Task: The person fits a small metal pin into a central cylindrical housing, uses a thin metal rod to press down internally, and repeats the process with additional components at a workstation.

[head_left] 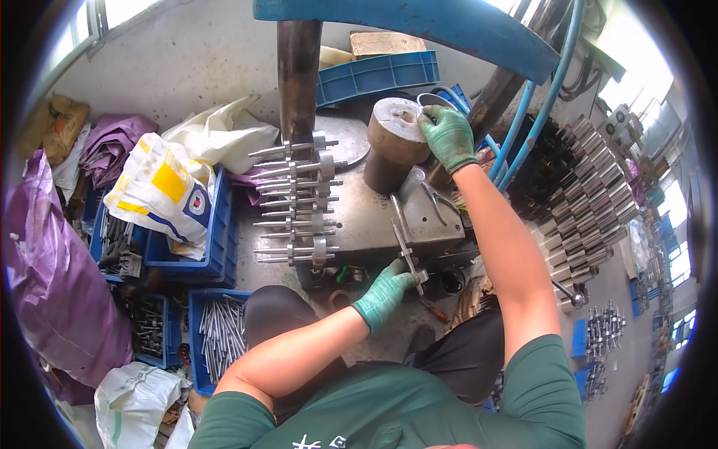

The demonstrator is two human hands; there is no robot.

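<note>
Left hand (383,293) grip encloses metal rod (404,243); right hand (449,136) atop steel cylinder (394,142).

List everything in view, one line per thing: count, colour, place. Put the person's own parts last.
Metal cylinder block: one, grey-brown, upright on the press table.
Press table: one, grey steel, centre.
Flanged pins: about a dozen, silver, in a row left of the block.
Steel column: one, dark, behind the pins.
Blue crates: several, left, holding metal parts.
Loose rods: many, silver, in the lower-left crate.
Sacks: white and yellow on the crates, purple at far left.
Blue hoses: two, upper right.
Stacked sleeves: many, silver, right.
Left hand: green glove, grip on a flanged pin.
Right hand: green glove, fingers on the block's top.
</note>
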